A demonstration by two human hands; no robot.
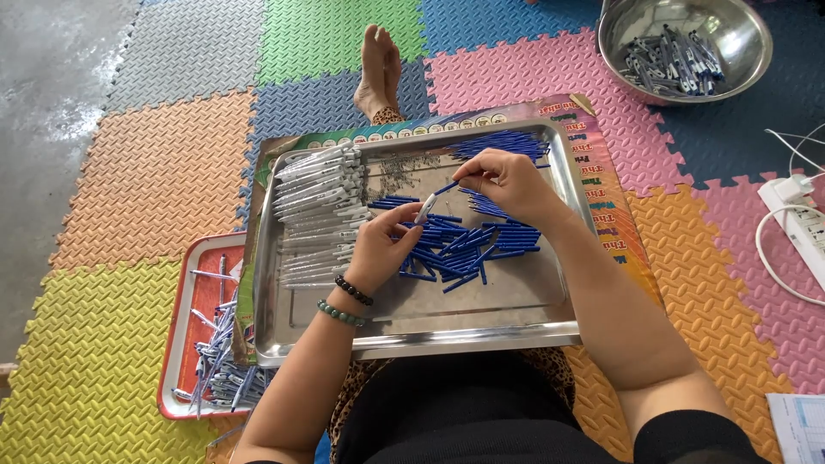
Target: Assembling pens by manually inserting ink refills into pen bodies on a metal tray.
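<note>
1. The left hand [382, 249] pinches a white pen tip [424, 209] between thumb and forefinger, the fingers nearly closed around it.
2. The right hand [507, 182] grips a blue pen tube [446, 187] at one end with its fingertips closed, its free end close to the white tip, above the tray.
3. Both parts look light, stiff and smooth, likely slippery; a hold near the meeting ends seems best.
4. Below lie loose blue tubes [468, 245], with white pen barrels [320, 206] in rows at the left.
5. All rest on a steel tray [412, 331]; a red tray [185, 344] and metal bowl [739, 34] hold more pens.
</note>
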